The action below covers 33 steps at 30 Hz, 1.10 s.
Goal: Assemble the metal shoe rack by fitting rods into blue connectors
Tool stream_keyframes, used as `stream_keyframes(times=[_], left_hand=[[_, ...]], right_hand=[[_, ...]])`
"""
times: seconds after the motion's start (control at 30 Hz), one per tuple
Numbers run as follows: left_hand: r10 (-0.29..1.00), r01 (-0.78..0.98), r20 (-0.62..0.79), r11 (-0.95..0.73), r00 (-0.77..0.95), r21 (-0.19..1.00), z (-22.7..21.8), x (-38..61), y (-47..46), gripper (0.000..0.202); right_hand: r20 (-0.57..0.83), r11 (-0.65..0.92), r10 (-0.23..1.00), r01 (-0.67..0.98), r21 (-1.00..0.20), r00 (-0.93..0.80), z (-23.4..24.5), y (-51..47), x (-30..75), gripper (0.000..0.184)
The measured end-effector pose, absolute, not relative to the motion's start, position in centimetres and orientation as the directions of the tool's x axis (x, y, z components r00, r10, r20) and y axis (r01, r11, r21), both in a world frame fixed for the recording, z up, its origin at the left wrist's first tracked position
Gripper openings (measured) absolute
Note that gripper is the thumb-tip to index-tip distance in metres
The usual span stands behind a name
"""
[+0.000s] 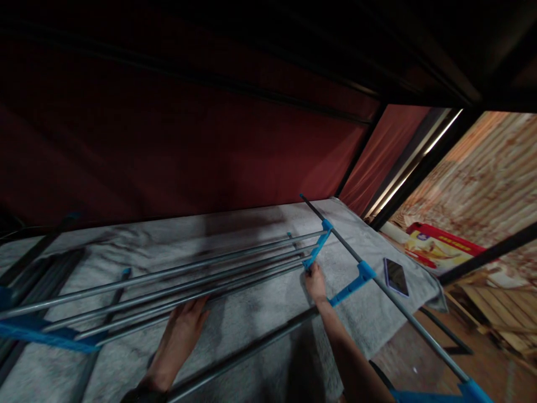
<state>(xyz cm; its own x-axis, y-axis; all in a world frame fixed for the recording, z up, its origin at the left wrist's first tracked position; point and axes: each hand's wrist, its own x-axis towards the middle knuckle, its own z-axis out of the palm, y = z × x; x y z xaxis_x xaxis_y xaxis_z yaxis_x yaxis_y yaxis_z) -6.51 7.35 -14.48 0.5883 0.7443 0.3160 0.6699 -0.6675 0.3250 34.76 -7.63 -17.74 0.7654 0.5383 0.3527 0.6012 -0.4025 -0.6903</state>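
A rack of thin grey metal tubes [251, 258] joined by blue plastic brackets spans the pale cloth. Around its nearest tubes at the left middle, my left hand [184, 331] is closed, fingertips over the metal and thumb on the near side. My right hand [315, 282] is closed at the lower end of a blue bracket [321, 245], where the tubes meet it; its fingertips are partly hidden. Below my right wrist is a second blue bracket [352, 286], fixed to a long grey pole [419, 330]. A thicker tube [251, 354] runs beneath both forearms.
Another blue bracket [46, 336] joins the rack's left end, near several dark tubes [54, 280]. At the right, a phone [396, 276] lies on the cloth [268, 221]. A red and yellow box [440, 246] stands beyond its edge. A dark red sheet [188, 151] hangs behind.
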Motion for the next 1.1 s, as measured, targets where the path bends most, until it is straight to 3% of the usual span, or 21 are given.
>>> stream_keyframes(times=[0.07, 0.17, 0.47, 0.67, 1.1], left_hand=[[0.734, 0.676, 0.212, -0.677, 0.645, 0.289, -14.4, -6.0, 8.3, 0.043], [0.752, 0.684, 0.121, -0.644, 0.647, 0.343, -14.5, -5.7, 9.2, 0.042], [0.81, 0.696, 0.188, -0.576, 0.555, 0.428, -13.8, -6.1, 9.0, 0.045], [0.806, 0.676, 0.153, -0.569, 0.572, 0.469, -14.0, -6.3, 8.9, 0.044], [0.813, 0.725, 0.079, -0.554, 0.577, 0.409, -13.4, -6.7, 8.8, 0.046]], right_hand=[[0.349, -0.399, 0.537, 0.596, -0.697, 0.768, -17.7, -7.7, 35.0, 0.033], [0.347, -0.394, 0.541, 0.595, -0.7, 0.766, -17.5, -7.6, 35.3, 0.028], [0.332, -0.406, 0.534, 0.58, -0.706, 0.778, -17.3, -7.2, 34.6, 0.019], [0.328, -0.403, 0.538, 0.579, -0.709, 0.776, -17.0, -7.0, 34.8, 0.021], [0.352, -0.395, 0.537, 0.597, -0.698, 0.767, -17.3, -6.9, 33.6, 0.021]])
